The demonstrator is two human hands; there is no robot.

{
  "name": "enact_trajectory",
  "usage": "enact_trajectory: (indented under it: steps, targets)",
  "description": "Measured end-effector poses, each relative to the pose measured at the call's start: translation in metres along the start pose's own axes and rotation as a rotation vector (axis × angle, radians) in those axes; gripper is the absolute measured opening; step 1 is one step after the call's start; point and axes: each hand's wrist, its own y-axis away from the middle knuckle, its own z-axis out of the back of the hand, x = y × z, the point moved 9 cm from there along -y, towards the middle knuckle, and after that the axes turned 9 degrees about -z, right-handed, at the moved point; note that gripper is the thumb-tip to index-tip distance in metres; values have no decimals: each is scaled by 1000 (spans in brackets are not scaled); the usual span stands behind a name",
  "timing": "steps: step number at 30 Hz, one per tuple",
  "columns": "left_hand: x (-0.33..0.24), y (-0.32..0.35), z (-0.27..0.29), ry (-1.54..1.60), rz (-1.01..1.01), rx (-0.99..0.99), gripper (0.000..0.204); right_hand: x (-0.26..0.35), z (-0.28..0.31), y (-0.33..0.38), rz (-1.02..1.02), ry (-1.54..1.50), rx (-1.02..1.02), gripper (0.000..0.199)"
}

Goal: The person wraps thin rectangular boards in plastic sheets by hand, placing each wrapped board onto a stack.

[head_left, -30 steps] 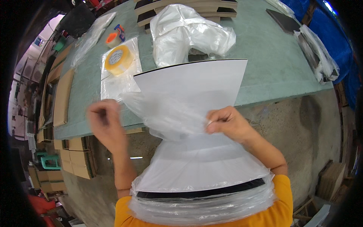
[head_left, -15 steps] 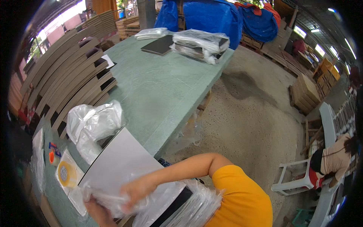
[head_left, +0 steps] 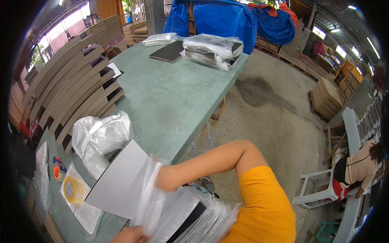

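A flat grey board (head_left: 115, 178) with a dark edge lies slanted at the table's near end. Clear plastic film, seemingly a bag (head_left: 146, 194), is bunched across its near part. My right hand (head_left: 165, 177) grips the film at the board's far right edge, its fingers partly hidden in the folds. Down at the lower edge of the view, my left hand (head_left: 131, 235) is closed on the same film by the board's near side. Closer to my body rests a stack of plastic-wrapped boards (head_left: 210, 220), a black strip showing beside it.
On the green table (head_left: 162, 101) are a crumpled plastic heap (head_left: 101, 133), a yellow tape roll (head_left: 73, 190) and an orange-rimmed roll (head_left: 58, 173). Stacked brown boards (head_left: 73, 89) stand left; wrapped boards (head_left: 212, 50) lie at the far end. A person (head_left: 358, 166) sits at right.
My right hand has moved up and right across the board, drawing the film with it. The left hand has shifted right and lower. The film now stretches between both hands.
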Motion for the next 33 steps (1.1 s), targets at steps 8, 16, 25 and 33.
enact_trajectory:
  steps: [8, 16, 25, 33]
  targets:
    - [96, 8, -97, -404, 91, 402, 25, -46, 105, 59, -195, -550, -598, 17]
    - [109, 113, 96, -297, 679, -1225, 45, -46, 114, 64, -234, -462, -1008, 64]
    - [64, 73, 77, -521, 329, -998, 63, -81, 100, 85, -406, -530, -1057, 63]
    - [124, 95, 20, 1122, 46, -897, 36, -89, 38, 66, 202, -2055, -314, 25]
